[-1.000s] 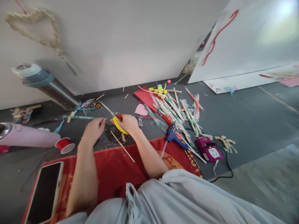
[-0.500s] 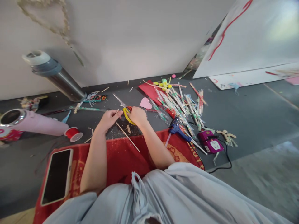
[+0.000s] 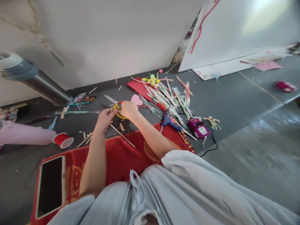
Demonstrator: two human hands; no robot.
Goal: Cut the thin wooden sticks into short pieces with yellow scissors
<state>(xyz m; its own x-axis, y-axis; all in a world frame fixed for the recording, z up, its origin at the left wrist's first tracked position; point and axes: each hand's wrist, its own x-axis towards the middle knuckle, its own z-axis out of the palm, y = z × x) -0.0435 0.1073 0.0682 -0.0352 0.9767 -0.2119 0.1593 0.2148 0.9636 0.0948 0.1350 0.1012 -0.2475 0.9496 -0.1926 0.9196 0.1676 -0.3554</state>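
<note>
My right hand (image 3: 129, 110) is closed round the yellow handles of a pair of scissors (image 3: 120, 115), whose metal blades point up and left over the dark tabletop. Close by, my left hand (image 3: 104, 120) pinches a thin pale stick (image 3: 111, 109), its short end showing above the fingertips; the rest is hidden. The hands nearly touch. Below them a longer thin stick (image 3: 123, 136) slants from the tabletop onto the red towel (image 3: 119, 156). Several short stick pieces (image 3: 87, 138) lie beside my left forearm. A pink paper heart (image 3: 136, 99) is beyond my right hand.
To the right are a heap of plastic-wrapped sticks (image 3: 164, 97), a blue glue gun (image 3: 170, 121) and a purple plug adapter (image 3: 201, 130) with a black cable. A red spool (image 3: 63, 140), pink bottle (image 3: 30, 132), steel flask (image 3: 44, 84) and phone (image 3: 51, 187) stand or lie left.
The view has turned right, so things appear further left. My hands have come closer together, and the scissors' handles now overlap my left fingertips. More short stick pieces show by my left forearm.
</note>
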